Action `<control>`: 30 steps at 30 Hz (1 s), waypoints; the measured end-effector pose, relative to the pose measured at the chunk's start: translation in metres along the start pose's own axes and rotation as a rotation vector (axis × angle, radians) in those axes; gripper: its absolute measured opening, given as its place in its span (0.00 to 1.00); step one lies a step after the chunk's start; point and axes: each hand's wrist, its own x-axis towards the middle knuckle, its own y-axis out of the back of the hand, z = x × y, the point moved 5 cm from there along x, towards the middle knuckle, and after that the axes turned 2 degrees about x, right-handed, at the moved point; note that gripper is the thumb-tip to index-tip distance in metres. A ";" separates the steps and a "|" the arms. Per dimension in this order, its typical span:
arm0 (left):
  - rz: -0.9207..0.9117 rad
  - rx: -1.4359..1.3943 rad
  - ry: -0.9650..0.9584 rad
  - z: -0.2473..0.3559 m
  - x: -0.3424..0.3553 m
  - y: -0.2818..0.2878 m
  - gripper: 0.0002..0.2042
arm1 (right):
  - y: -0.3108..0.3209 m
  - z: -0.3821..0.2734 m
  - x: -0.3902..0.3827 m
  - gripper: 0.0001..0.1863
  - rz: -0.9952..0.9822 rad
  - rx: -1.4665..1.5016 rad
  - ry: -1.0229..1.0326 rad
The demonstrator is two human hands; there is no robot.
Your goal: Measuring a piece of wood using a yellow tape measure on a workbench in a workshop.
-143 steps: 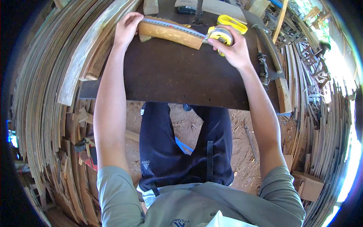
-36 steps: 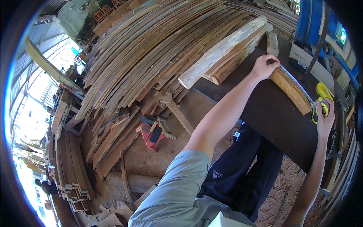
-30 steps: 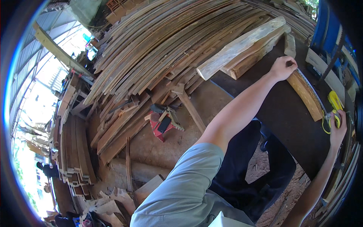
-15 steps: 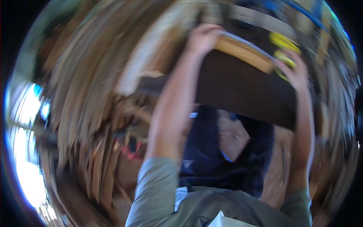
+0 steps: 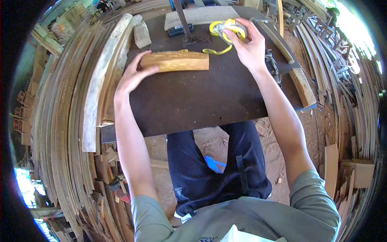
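Note:
My left hand (image 5: 133,74) grips the left end of a short orange-brown wood block (image 5: 181,61) lying on the dark worktable (image 5: 181,105). In my right hand (image 5: 252,48), above and right of the block, is a yellow-and-silver tape measure (image 5: 218,28), with a yellow loop (image 5: 217,51) trailing below it. No measuring blade shows along the block now. Just behind these stand an upright dark metal strip (image 5: 185,28) and a black object (image 5: 175,30) that I cannot make out clearly.
Long pale timbers (image 5: 96,97) lie along the table's left side, near a small block (image 5: 142,34). A board (image 5: 201,15) crosses the back. A rounded rod (image 5: 276,40) and wood block (image 5: 301,86) lie at the right. Stacked planks (image 5: 60,121) surround the table.
My head has turned back to face the table. The tape blade has left the block's top. My right hand has lifted away with the tape measure; my left hand now grips the block's end.

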 end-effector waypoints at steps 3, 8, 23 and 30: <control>0.020 0.052 0.005 0.030 -0.018 0.017 0.31 | -0.002 0.007 -0.002 0.25 0.025 -0.059 -0.014; 0.449 0.169 -0.269 0.118 -0.099 0.029 0.34 | 0.000 0.012 0.003 0.24 0.079 0.015 -0.014; 0.645 -0.107 -0.488 0.216 -0.151 -0.020 0.33 | 0.032 -0.231 0.017 0.22 -0.646 0.149 0.430; 0.681 -0.077 -0.538 0.217 -0.150 -0.035 0.31 | 0.026 -0.245 -0.013 0.20 -0.717 -0.126 0.595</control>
